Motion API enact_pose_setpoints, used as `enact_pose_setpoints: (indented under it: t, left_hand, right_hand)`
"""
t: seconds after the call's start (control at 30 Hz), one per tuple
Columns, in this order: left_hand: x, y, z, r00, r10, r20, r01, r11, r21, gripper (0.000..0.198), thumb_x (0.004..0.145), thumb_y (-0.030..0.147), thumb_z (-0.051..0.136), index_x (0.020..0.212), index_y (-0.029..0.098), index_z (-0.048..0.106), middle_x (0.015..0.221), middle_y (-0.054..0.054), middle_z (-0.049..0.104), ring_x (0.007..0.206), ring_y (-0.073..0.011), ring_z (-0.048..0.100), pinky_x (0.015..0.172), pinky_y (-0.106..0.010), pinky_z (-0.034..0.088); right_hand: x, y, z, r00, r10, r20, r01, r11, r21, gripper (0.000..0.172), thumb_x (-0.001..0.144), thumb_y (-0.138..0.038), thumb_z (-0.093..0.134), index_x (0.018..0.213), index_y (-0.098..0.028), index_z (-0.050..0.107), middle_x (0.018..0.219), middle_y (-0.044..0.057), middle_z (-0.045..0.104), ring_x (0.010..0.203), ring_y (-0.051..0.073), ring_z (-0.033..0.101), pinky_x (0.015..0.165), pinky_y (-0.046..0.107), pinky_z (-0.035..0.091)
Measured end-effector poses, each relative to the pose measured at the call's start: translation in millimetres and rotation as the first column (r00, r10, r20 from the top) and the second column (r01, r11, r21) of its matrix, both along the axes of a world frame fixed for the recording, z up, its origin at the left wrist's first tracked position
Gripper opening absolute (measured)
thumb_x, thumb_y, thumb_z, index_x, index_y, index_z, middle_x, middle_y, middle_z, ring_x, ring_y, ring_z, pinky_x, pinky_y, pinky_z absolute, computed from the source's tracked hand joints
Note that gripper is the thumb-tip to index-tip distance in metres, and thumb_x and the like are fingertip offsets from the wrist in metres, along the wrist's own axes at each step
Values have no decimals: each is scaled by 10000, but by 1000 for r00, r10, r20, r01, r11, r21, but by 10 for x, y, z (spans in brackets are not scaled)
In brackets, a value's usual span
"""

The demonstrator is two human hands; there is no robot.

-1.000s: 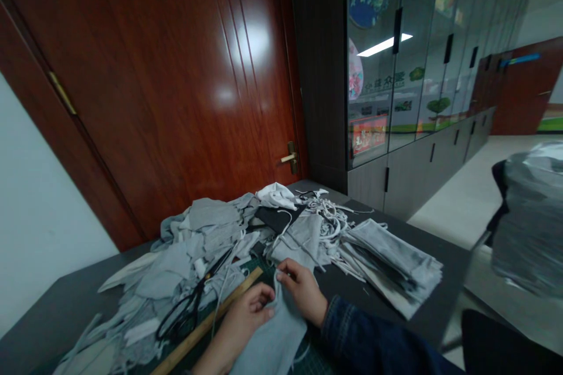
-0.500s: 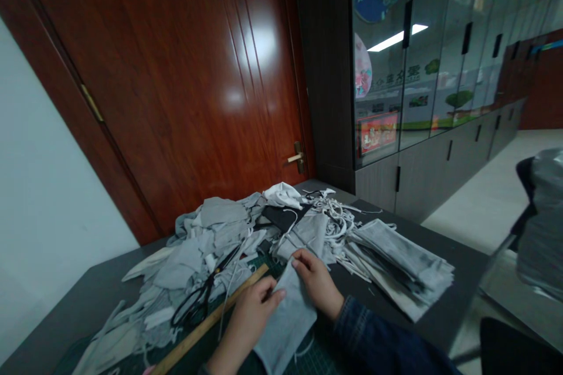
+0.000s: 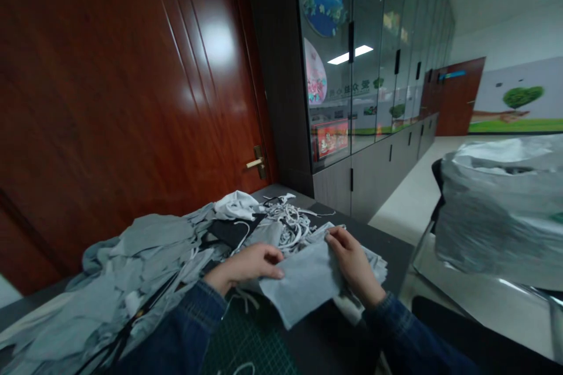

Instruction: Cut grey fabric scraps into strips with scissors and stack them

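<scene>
Grey cloth [image 3: 303,290] | between left hand [image 3: 250,263] and right hand [image 3: 355,263] | held by both

Person's wearing a dk-blue denim-look L sleeve [image 3: 180,328] w/ seamed cuff [image 3: 206,301], bare L hand [image 3: 250,263] just past that cuff, & matching dk-blue denim-look R sleeve [image 3: 409,333] to the cuff's R, R hand [image 3: 353,263] also bare.

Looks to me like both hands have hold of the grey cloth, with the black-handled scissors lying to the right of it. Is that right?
Not the scissors' side: in the head view, the black-handled scissors lie to the left of the grey cloth. The rest stands: the left hand and the right hand both hold the cloth.
</scene>
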State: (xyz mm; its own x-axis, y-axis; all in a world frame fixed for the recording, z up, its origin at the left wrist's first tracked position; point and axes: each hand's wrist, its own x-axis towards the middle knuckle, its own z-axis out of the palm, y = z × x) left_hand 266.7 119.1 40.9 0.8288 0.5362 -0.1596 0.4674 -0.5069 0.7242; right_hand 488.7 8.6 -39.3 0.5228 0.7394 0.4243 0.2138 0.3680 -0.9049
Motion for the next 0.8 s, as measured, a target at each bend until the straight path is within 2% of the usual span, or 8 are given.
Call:
enact_pose_setpoints:
  t: [0.13, 0.27, 0.37, 0.43, 0.53, 0.63, 0.7, 0.8]
  left_hand:
    - [594, 298, 288, 995, -23, 92, 0, 970, 242, 186, 636, 187, 707, 822, 201, 699, 830, 20, 696, 846, -201, 634, 774, -275, 460]
    - [1211, 439, 359, 966, 3, 260, -134, 861, 490, 241, 707, 86, 556, 876, 222, 660, 969, -22, 683, 1022, -228, 590, 956, -333, 420]
    - [1508, 445, 206, 950, -33, 309, -161, 797, 582, 282, 746, 72, 496, 929, 224, 647, 1032, -48, 668, 1088, -236, 556, 1005, -355, 400]
    - [1572, 451, 19, 959, -81, 273, -107, 785, 610, 301, 724, 43, 485, 898, 219, 657, 1006, -49, 677, 1070, -230, 565, 983, -340, 412]
    - [1505, 489, -281, 973, -188, 131, 73, 795, 602, 290, 643, -8, 501, 726, 217, 665, 827, -16, 693, 901, -196, 618, 869, -281, 456]
    - [1398, 499, -444, 960, -278, 21, 216, 789, 575, 308, 598, -39, 499, 614, 222, 662, 761, 6, 711, 825, -168, 641, 828, -249, 474]
    - [1385, 432, -461, 967, -254, 28, 187, 780, 597, 334, 646, -33, 485, 652, 223, 699, 841, -23, 741, 947, -196, 644, 941, -301, 464]
    - [1457, 208, -474, 979, -184, 86, 89, 769, 633, 389, 783, 20, 447, 898, 205, 770, 1090, -74, 754, 1204, -237, 576, 1126, -396, 379]
  right_hand:
    - [455, -100, 113, 996, -70, -48, 70, 997, 8, 352, 764, -523, 660, 850, -186, 610, 786, 26, 633, 765, 199, 583, 685, 273, 451]
    - [805, -232, 249, 982, -187, 12, 186, 981, 51, 340, 775, -507, 666, 889, -189, 628, 859, 53, 675, 825, 220, 623, 743, 301, 487]
    - [915, -411, 234, 956, -237, 173, 225, 970, 87, 279, 863, -450, 606, 970, -199, 658, 997, 85, 702, 964, 245, 646, 872, 341, 497]
    - [888, -533, 134, 928, -181, 327, 174, 983, 52, 221, 894, -374, 559, 982, -205, 670, 1032, 98, 701, 1004, 250, 645, 912, 353, 490]
    - [752, -676, -57, 857, 100, 506, -27, 988, -149, 175, 883, -215, 500, 961, -213, 658, 1040, 93, 684, 988, 223, 638, 904, 328, 493]
    - [634, -745, -120, 769, 333, 545, -163, 927, -337, 116, 831, -184, 591, 924, -223, 648, 1059, 71, 672, 979, 212, 631, 885, 294, 497]
    - [615, -735, -72, 763, 367, 532, -163, 906, -391, 124, 845, -265, 665, 964, -233, 656, 1072, 60, 673, 969, 212, 638, 869, 283, 504]
    - [644, -615, -27, 794, 281, 539, -89, 931, -354, 206, 978, -381, 539, 1051, -249, 679, 1108, 63, 690, 998, 213, 664, 900, 293, 510]
